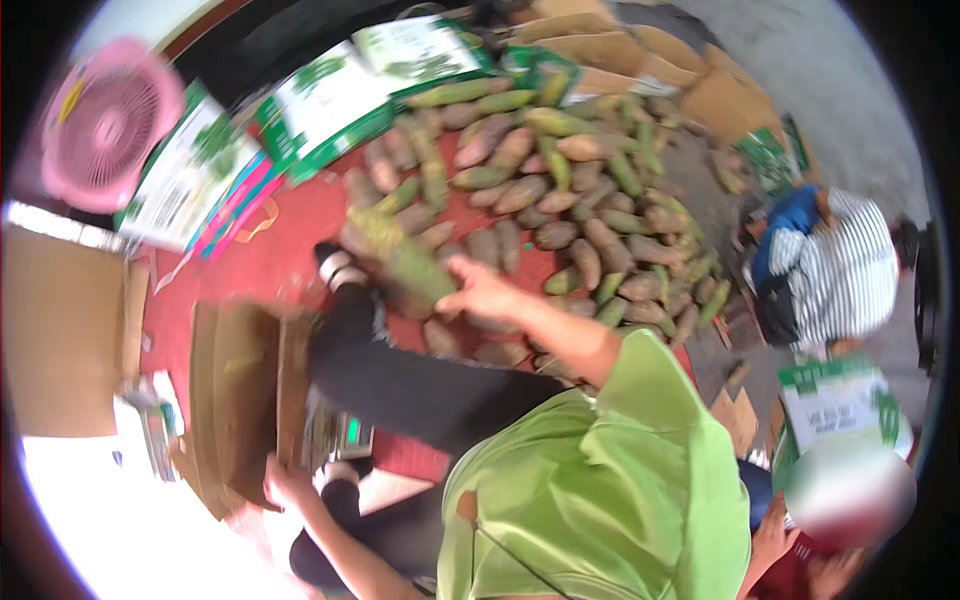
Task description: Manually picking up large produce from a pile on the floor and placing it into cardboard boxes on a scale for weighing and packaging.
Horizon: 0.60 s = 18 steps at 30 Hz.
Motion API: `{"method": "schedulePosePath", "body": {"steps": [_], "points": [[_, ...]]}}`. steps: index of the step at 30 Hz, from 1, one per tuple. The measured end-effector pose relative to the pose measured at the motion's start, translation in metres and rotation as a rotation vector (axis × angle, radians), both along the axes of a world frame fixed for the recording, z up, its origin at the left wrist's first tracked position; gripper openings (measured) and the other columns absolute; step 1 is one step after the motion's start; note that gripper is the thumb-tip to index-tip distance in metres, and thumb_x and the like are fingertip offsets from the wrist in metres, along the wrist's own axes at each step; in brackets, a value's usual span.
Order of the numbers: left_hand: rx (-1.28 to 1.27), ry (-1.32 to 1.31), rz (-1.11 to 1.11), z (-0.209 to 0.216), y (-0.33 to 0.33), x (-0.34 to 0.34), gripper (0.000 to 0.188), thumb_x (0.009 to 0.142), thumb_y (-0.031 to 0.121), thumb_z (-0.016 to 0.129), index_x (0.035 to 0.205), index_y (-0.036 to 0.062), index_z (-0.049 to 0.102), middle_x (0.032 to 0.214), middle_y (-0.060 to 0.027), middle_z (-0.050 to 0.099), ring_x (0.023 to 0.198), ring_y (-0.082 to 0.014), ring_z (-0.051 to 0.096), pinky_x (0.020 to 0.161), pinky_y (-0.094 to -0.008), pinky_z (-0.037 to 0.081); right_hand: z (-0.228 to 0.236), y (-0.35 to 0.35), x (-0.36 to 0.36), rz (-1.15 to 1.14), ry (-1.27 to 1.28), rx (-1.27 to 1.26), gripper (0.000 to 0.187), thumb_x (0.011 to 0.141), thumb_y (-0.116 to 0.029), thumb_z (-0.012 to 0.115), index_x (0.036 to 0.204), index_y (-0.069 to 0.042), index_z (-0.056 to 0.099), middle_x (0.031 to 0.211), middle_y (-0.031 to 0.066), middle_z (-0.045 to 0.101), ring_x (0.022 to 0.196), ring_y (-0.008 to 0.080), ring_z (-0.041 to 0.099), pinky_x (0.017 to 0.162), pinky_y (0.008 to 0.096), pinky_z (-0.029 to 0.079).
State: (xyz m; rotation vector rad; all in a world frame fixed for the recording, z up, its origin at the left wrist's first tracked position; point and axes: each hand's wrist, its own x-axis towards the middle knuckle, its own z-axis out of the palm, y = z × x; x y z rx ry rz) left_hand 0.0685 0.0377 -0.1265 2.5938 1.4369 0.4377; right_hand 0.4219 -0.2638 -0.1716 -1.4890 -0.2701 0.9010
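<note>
In my right hand I grip one end of a long green-brown gourd-like vegetable, which is smeared by motion; its kind cannot be made out surely. It hangs above the edge of a large pile of similar vegetables with green and purplish skins. Lower down, the fingers of my left hand hold the near edge of an open cardboard box. Most of the box's inside is hidden from here. Beside the box, partly covered by it and my leg, is a scale with a lit green display.
Several green-and-white printed bags line the far side, near a pink basket. Flattened cardboard lies behind the pile. A person in a striped top crouches at the right; another person's hands show at lower right. The floor covering is red.
</note>
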Motion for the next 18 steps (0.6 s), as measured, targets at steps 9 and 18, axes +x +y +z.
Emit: {"method": "schedulePosePath", "body": {"steps": [9, 18], "points": [[-0.025, 0.251, -0.018, 0.026, -0.02, 0.028, 0.014, 0.076, 0.009, 0.061, 0.09, 0.0123, 0.062, 0.09, -0.0074, 0.066, 0.091, -0.0272, 0.061, 0.089, -0.0429, 0.039, 0.142, 0.095, 0.027, 0.401, -1.111, -0.049, 0.06, 0.065, -0.009, 0.077, 0.121, -0.007, 0.054, 0.111, 0.0105, 0.058, 0.103, 0.0326, 0.052, 0.091, 0.0405, 0.043], [-0.014, 0.33, -0.039, 0.012, -0.005, 0.02, 0.011, 0.078, 0.014, 0.06, 0.087, 0.0093, 0.061, 0.084, -0.0104, 0.065, 0.086, -0.03, 0.062, 0.081, -0.044, 0.043, 0.148, 0.238, -0.04, 0.65, -1.826, 0.232, 0.017, 0.068, -0.012, 0.064, 0.084, -0.01, 0.059, 0.086, 0.0056, 0.059, 0.087, 0.0276, 0.056, 0.068, 0.0393, 0.052]]}}
